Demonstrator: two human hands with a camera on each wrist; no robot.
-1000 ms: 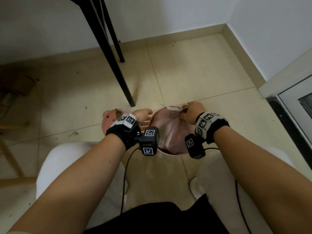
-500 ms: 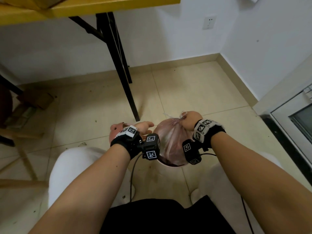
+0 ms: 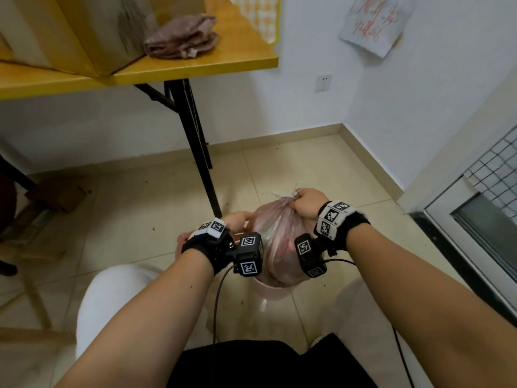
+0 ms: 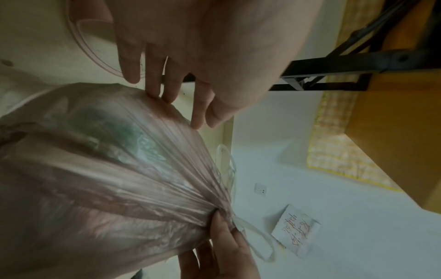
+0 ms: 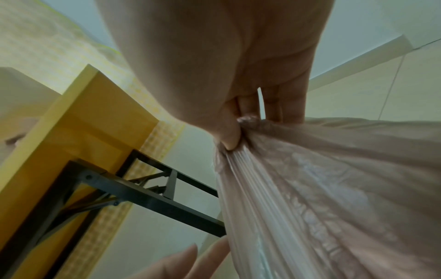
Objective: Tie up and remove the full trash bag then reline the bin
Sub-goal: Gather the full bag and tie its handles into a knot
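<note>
A full translucent pink trash bag hangs partly above the pale pink bin on the floor between my knees. My right hand grips the bag's gathered neck, white drawstring ends sticking out past the fist. My left hand stays open, its straight fingertips touching the bag's left side. The bag's lower part is hidden behind the wrist cameras.
A yellow table on black legs stands just beyond the bin, with folded pink bags and a cardboard box on top. A white wall corner and a metal-framed door close the right side. Boxes lie at left.
My right hand has lifted the bag by its neck, higher out of the bin. The left hand rose alongside it. My head tilted up, bringing the tabletop into view.
</note>
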